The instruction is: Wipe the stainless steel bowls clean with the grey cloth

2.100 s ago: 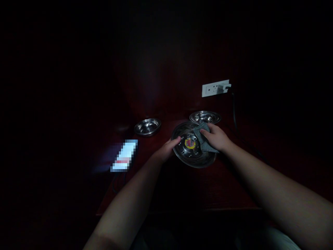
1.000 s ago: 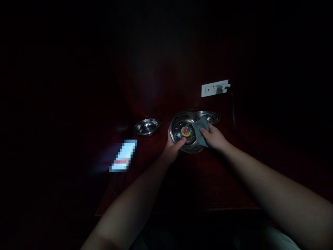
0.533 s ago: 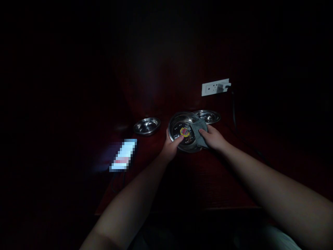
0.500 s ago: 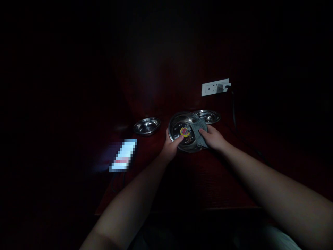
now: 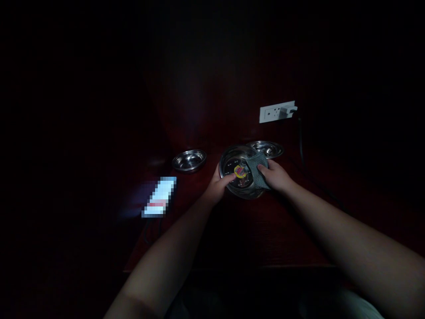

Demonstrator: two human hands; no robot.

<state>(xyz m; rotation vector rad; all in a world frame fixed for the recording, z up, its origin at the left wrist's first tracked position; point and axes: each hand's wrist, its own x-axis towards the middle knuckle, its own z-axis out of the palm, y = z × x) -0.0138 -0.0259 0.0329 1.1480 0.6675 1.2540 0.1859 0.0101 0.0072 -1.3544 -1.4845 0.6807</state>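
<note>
A shiny steel bowl [image 5: 237, 188] with a round yellow and red sticker on its inner bottom is tilted toward me above the table. My left hand [image 5: 217, 184] grips its left rim, thumb inside and fingers hidden behind. In my right hand [image 5: 277, 175] is a grey-green cloth [image 5: 259, 170], folded over the bowl's right rim and pressed against it; the fingers behind the cloth are hidden. Behind the held bowl, a second steel dish [image 5: 270, 148] lies partly covered from view. Another steel bowl [image 5: 189, 160] stands upright to the left.
A lit phone [image 5: 160, 197], its screen blurred out, is at the left with a thin cable below it. The dark red table [image 5: 265, 239] has its front edge near me. On the back wall, a white socket [image 5: 274, 113] holds a plug with a hanging black cord [image 5: 301, 141].
Since the earliest frame, the bowl has turned and risen slightly, and my left thumb has come further over its inside. In the last half second, bowl and hands shift only slightly.
</note>
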